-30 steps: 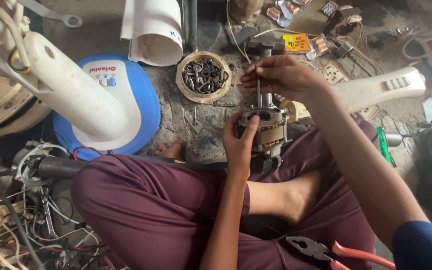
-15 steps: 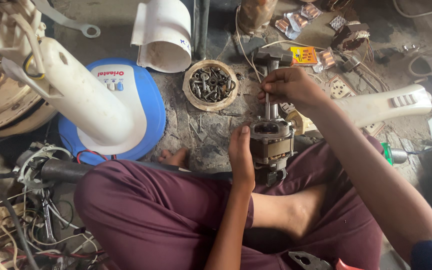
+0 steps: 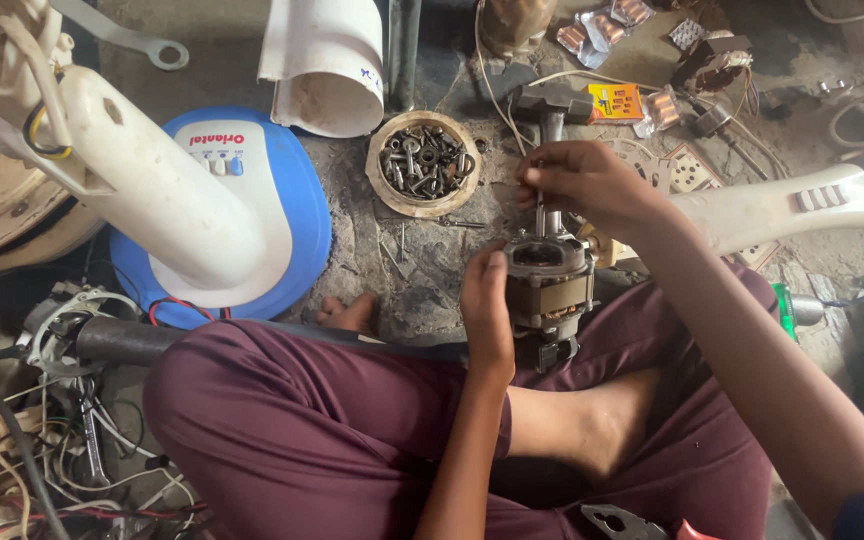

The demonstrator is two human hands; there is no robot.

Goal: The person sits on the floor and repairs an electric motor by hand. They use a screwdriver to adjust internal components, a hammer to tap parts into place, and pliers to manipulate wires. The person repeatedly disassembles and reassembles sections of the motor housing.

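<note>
A small grey electric motor [image 3: 550,285] with copper windings stands upright on my lap, above my crossed legs in maroon trousers. My left hand [image 3: 486,315] is pressed against its left side, steadying it. My right hand [image 3: 584,183] sits above the motor, fingers closed on a metal hammer [image 3: 550,125] whose handle points down onto the motor's top and whose head points away from me.
A round dish of screws and bolts [image 3: 423,163] lies ahead on the floor. A white fan stand on a blue base [image 3: 222,215] is at the left, a white pipe piece [image 3: 325,62] behind. Pliers [image 3: 617,522] lie by my knee. Tangled wires [image 3: 22,450] fill the lower left.
The view has shifted slightly down and closer. My hands stay on the motor and the hammer; the motor has turned a little in my left hand.
</note>
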